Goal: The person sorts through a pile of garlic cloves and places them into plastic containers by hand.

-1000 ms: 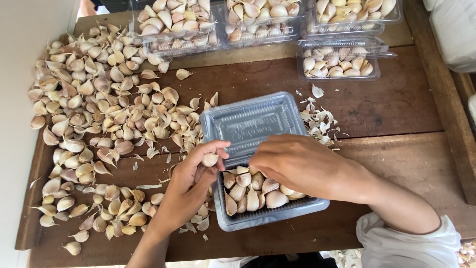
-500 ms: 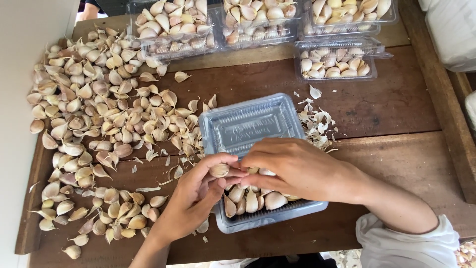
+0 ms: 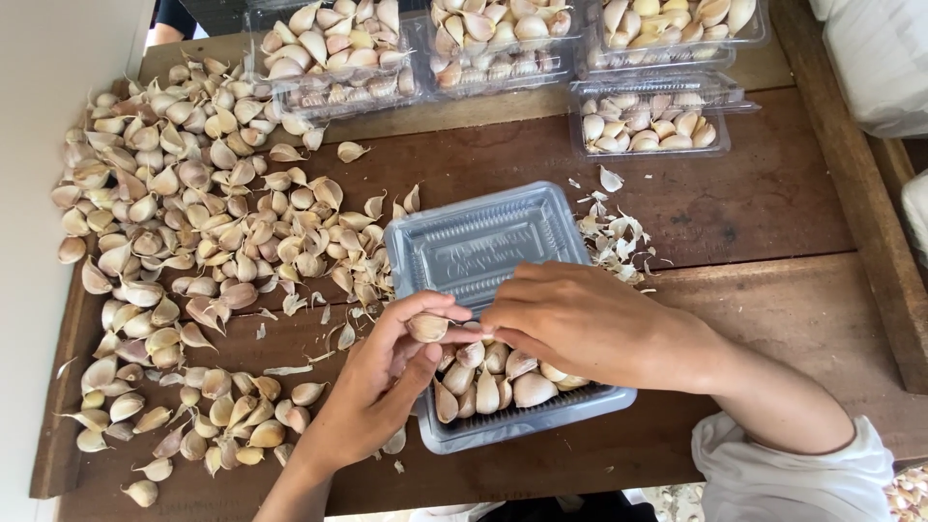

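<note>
The left hand pinches a garlic clove between thumb and fingertips, holding it just over the near left edge of the clear plastic tray. The right hand lies across the tray's middle, its fingers curled down and meeting the left hand's fingertips at the clove; whether it grips anything of its own cannot be told, since the palm hides what is under it. The tray sits on the brown wooden table, its near half filled with cloves standing side by side, its far half bare. Left of the tray a wide heap of loose cloves spreads over the table, reaching from the far edge to the near one. Papery skins lie just beside the tray's far right corner. Along the far edge stand filled trays, one smaller filled tray set nearer, well apart from the hands.
</note>
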